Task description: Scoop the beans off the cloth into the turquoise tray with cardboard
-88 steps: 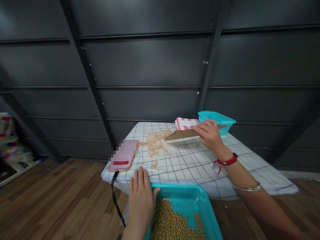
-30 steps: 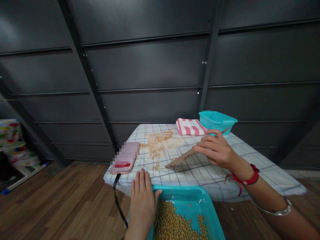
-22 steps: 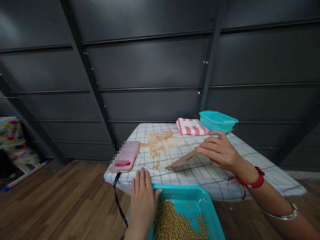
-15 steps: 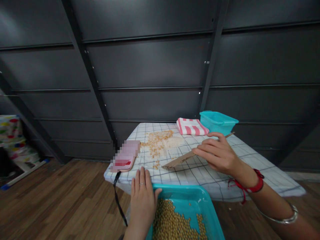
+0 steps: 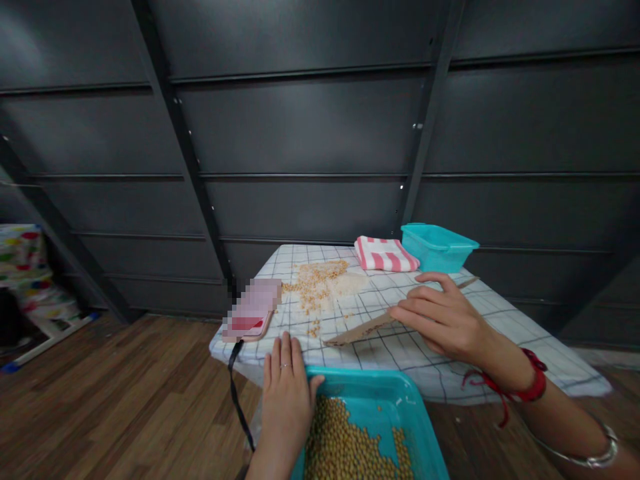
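Observation:
My right hand [image 5: 443, 320] grips a flat brown cardboard strip [image 5: 363, 329], its lower edge touching the checked tablecloth [image 5: 450, 360] near the table's front. A scatter of yellow beans [image 5: 316, 283] lies on the cloth beyond the strip, with a few loose ones [image 5: 314, 328] close to it. My left hand [image 5: 286, 393] holds the near left rim of a teal tray [image 5: 400, 400], fingers flat on top and thumb inside. The tray holds many beans [image 5: 350, 450] and sits just below the table's front edge.
A pink phone [image 5: 250, 310] with a black strap [image 5: 237, 407] lies at the table's left corner. A red-and-white striped cloth [image 5: 386, 253] and a small teal box [image 5: 437, 245] sit at the far side. Dark metal panels stand behind; wooden floor lies to the left.
My right hand has drawn the cardboard strip from the far side toward the table's front edge, dragging a few beans along. The left hand has stayed on the tray rim.

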A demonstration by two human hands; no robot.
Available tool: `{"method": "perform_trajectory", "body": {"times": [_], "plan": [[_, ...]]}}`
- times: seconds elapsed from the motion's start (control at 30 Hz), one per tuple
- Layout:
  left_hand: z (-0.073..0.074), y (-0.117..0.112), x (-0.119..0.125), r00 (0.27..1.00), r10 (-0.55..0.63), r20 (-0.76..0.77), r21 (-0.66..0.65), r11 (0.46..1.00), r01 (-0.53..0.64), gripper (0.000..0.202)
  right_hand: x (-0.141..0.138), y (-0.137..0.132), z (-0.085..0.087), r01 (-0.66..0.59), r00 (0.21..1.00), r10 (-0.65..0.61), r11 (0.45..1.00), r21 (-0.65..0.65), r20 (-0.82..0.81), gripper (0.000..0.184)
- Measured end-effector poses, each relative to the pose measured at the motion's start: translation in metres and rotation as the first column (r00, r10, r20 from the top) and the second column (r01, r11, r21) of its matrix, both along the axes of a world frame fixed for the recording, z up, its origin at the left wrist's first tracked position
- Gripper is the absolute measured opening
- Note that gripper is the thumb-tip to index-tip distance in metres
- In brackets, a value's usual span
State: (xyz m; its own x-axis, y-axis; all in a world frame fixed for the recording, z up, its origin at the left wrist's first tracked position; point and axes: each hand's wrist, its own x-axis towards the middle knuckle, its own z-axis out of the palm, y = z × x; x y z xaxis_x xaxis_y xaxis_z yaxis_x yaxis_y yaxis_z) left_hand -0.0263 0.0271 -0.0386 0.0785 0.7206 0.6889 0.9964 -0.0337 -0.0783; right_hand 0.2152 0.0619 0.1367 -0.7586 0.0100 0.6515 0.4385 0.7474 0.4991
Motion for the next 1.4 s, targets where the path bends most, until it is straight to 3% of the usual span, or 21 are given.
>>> {"method": "perform_trajectory", "body": {"times": [0.3, 0.53, 0.67, 0.87, 1.07, 1.4], "plan": [[0.002, -0.001, 0.002, 0.999, 0.023, -0.032, 0.027, 0.999, -0.022, 0.06, 0.004, -0.017, 0.0, -0.034, 0.999, 0.034, 0.995, -0.093, -0.001, 0.023], [0.003, 0.0, 0.002, 0.999, 0.031, -0.03, 0.028, 0.999, -0.03, 0.055, 0.011, -0.029, 0.003, 0.011, 1.0, -0.01, 0.996, -0.087, 0.014, 0.02], [0.003, -0.001, 0.002, 1.0, 0.024, -0.018, 0.014, 1.0, -0.024, 0.058, 0.017, -0.016, 0.004, 0.056, 0.998, -0.056, 0.998, 0.012, -0.015, 0.025], [0.005, -0.002, 0.002, 0.999, 0.017, -0.042, 0.011, 1.0, -0.017, 0.06, 0.021, 0.02, -0.004, 0.242, 0.97, -0.239, 0.955, 0.169, -0.04, 0.027], [0.007, -0.002, 0.001, 0.998, 0.02, -0.064, 0.031, 0.999, -0.018, 0.062, 0.02, 0.034, -0.012, 0.251, 0.968, -0.252, 0.959, 0.135, -0.012, 0.028], [0.01, -0.002, 0.002, 0.996, 0.03, -0.089, 0.078, 0.997, -0.023, 0.064, 0.025, 0.021, -0.009, 0.192, 0.981, -0.195, 0.974, 0.121, 0.005, 0.027]]}}
